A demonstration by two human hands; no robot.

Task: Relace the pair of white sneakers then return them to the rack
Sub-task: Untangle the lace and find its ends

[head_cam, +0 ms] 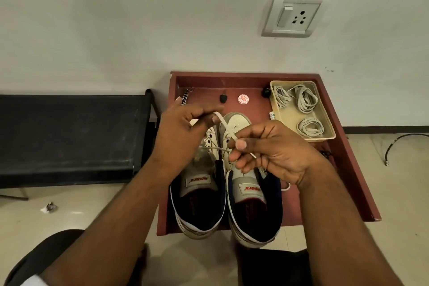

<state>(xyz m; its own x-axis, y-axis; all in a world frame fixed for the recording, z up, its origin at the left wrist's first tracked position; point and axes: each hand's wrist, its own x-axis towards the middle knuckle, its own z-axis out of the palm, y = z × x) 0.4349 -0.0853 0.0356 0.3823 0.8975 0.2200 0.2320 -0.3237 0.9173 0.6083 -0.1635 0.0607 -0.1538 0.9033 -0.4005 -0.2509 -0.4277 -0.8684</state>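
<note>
Two white sneakers with dark blue linings stand side by side on a red-brown table (348,169), heels toward me: the left sneaker (197,202) and the right sneaker (253,204). A white lace (226,129) stretches between my hands above them. My left hand (183,130) pinches one end of it over the toes. My right hand (267,153) pinches the lace lower down, its tip sticking out past the fingers. A thinner strand of lace runs across the eyelets below my hands.
A beige tray (325,118) at the table's back right holds three coiled laces. A round white lid (243,99), a small black piece (223,98) and a metal tool (185,96) lie at the back. A black rack (69,132) stands left by the wall.
</note>
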